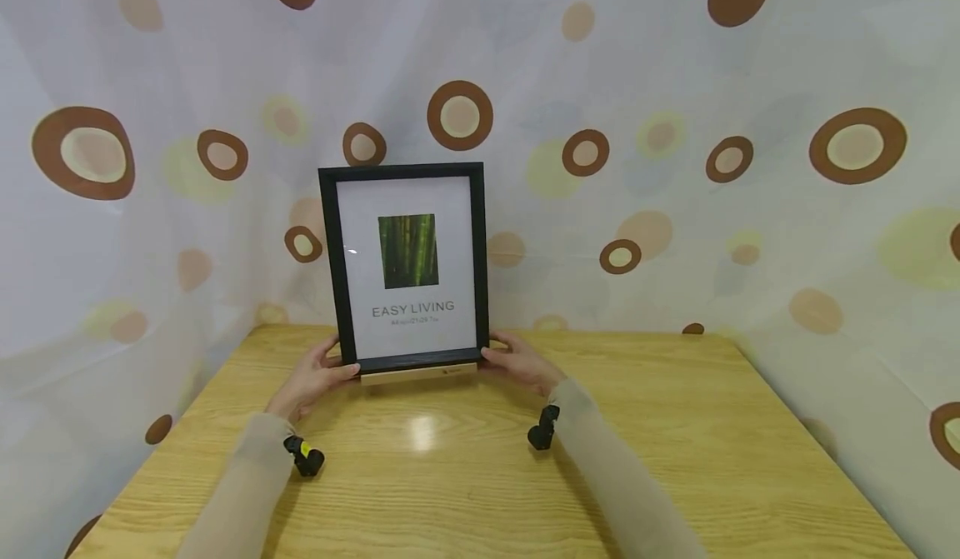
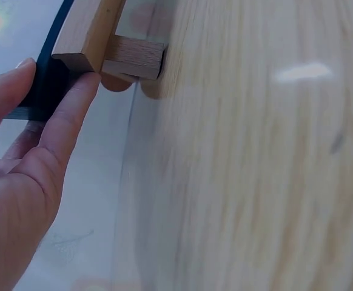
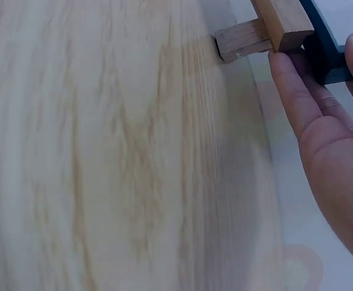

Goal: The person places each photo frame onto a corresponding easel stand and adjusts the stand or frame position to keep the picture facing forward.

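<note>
A black picture frame [image 1: 450,267] stands nearly upright, leaning slightly back. Its white insert shows green bamboo and the words EASY LIVING. Beneath it is a small wooden stand [image 1: 418,374], whose bar and short foot show in both wrist views. My left hand [image 1: 315,378] grips the frame's lower left corner, thumb in front; in the left wrist view, the index fingertip touches the end of the stand [image 2: 91,42]. At the lower right corner, my right hand [image 1: 521,363] holds the frame likewise, with a fingertip under the stand [image 3: 282,24]. The frame's back is hidden.
Both hands work over a light wooden table [image 1: 450,492], near its far edge. Behind and along the sides hangs a pale curtain [image 1: 637,59] with brown and yellow ovals. Small black cameras [image 1: 543,428] are strapped to the wrists.
</note>
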A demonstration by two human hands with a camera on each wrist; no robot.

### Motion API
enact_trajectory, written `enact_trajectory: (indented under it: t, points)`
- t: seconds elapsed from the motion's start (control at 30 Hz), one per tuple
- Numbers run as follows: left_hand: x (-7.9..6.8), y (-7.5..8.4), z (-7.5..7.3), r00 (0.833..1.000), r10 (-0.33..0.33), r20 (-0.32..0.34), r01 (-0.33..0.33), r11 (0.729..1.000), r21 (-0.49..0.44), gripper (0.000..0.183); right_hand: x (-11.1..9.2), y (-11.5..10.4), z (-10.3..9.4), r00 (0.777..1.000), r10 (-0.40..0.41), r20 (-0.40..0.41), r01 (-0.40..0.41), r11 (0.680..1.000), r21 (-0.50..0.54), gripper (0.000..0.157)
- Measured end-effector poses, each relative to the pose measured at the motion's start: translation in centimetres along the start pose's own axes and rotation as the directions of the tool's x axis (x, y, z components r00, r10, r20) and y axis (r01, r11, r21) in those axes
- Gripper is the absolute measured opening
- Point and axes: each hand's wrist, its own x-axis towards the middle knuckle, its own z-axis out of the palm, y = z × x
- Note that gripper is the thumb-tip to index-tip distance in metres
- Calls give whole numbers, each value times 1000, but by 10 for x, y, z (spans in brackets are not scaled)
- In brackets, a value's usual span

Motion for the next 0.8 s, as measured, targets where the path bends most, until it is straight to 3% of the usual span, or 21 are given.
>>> enact_trajectory:
  t: [0.2,0.53,0.8]
  points:
    - [4,-5,12,1000,-26,8,26,999,35,83,-11,-1,-12,998,45,-49,-48,997,-66,68]
    - [7,-11,27,999,-31,19,31,999,23,85,-31,-4,-23,995,71,-67,-82,978,-193,75]
    - [12,-6,43,998,-50,29,49,998,40,86,-42,-7,-36,998,28,-53,-37,983,-180,67]
